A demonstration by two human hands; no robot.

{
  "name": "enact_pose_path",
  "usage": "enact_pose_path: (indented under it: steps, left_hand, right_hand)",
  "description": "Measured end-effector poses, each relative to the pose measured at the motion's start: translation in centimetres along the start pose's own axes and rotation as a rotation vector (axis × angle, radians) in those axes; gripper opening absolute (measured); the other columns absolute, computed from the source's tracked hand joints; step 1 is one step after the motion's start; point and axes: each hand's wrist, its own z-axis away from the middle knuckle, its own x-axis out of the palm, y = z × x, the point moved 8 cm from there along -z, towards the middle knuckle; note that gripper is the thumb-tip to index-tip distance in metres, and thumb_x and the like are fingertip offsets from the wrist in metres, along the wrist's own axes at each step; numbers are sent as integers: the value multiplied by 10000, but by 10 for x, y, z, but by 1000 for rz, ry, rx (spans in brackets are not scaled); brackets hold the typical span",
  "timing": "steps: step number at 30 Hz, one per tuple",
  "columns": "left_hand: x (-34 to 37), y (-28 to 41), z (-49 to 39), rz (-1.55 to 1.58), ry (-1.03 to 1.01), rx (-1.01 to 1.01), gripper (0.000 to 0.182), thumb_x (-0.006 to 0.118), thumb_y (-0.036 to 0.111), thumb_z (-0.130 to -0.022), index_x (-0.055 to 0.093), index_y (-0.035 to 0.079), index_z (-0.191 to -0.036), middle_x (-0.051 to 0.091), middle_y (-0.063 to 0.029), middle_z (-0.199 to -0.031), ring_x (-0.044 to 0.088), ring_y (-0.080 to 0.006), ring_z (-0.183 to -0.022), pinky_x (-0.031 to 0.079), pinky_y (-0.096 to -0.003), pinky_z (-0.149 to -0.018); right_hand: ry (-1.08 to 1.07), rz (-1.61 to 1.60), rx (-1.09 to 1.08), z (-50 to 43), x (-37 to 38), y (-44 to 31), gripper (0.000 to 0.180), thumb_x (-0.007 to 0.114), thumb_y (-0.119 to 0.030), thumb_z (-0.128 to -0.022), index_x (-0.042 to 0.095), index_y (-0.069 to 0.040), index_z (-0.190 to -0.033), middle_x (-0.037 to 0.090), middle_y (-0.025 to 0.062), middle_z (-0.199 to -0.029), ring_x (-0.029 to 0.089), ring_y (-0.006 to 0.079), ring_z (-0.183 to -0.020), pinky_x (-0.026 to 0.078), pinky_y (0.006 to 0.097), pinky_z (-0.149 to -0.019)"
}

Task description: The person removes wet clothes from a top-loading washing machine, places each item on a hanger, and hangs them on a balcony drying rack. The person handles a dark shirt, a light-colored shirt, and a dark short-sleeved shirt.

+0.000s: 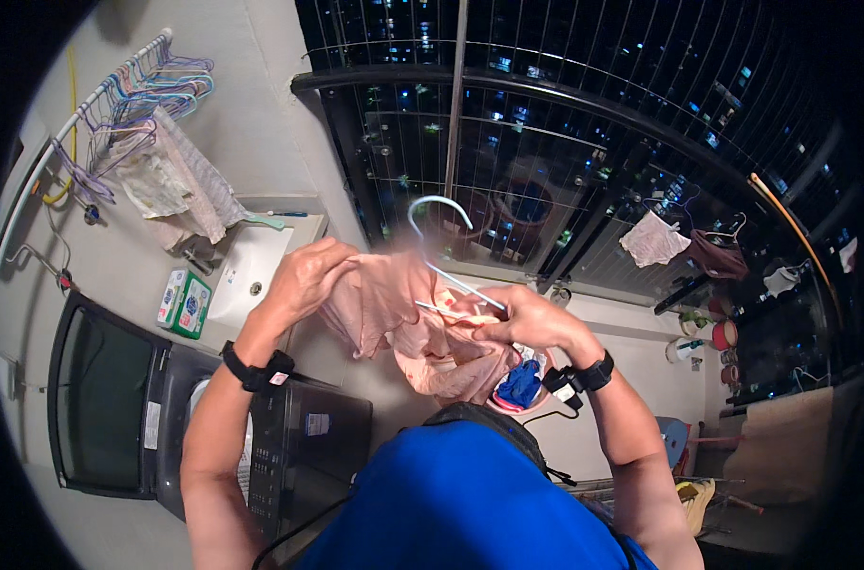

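Note:
A pink garment [375, 303] hangs bunched between my hands in front of my chest. My left hand [310, 274] pinches its upper edge on the left. My right hand [535, 317] grips a light-blue wire hanger [446, 274] by one end, together with folds of the same cloth. The hanger's hook points up, and part of its frame is hidden inside the garment. Below my right hand, a pink basin [535, 406] holds a blue cloth [519, 385] and other laundry, partly covered by the garment.
An open top-loading washing machine [310, 427] and a sink [250, 263] stand at left, with a green package [189, 303] beside the sink. Hangers [147, 92] crowd a rail at upper left. A barred window curves ahead; small garments [654, 239] and potted plants [724, 335] are at right.

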Motion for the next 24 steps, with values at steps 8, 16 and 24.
enact_pose_path:
  steps: [8, 16, 24]
  left_hand:
    - [-59, -23, 2, 178, 98, -39, 154, 673, 68, -969, 732, -37, -1065, 735, -145, -971, 703, -277, -872, 539, -363, -816]
    - [-45, -1, 8, -224, 145, 184, 187, 740, 81, -888, 768, 98, -1072, 634, -99, -828, 678, -326, -797, 546, -409, -697]
    - [-26, 2, 17, -285, 239, -10, 165, 735, 112, -921, 773, 123, -1082, 613, -90, -795, 679, -310, -723, 548, -408, -629]
  right_hand:
    - [315, -596, 10, 21, -71, 46, 178, 779, -222, -986, 669, -83, -967, 639, -76, -910, 538, 28, -817, 469, 225, -730]
    - [775, -130, -124, 22, -111, 20, 276, 613, -282, -1092, 693, -20, -1058, 643, -27, -885, 548, 57, -830, 470, 243, -741]
    - [893, 179, -140, 38, -95, -35, 260, 573, -224, -1090, 672, 16, -1091, 678, 218, -854, 692, 338, -741, 540, 387, -687]
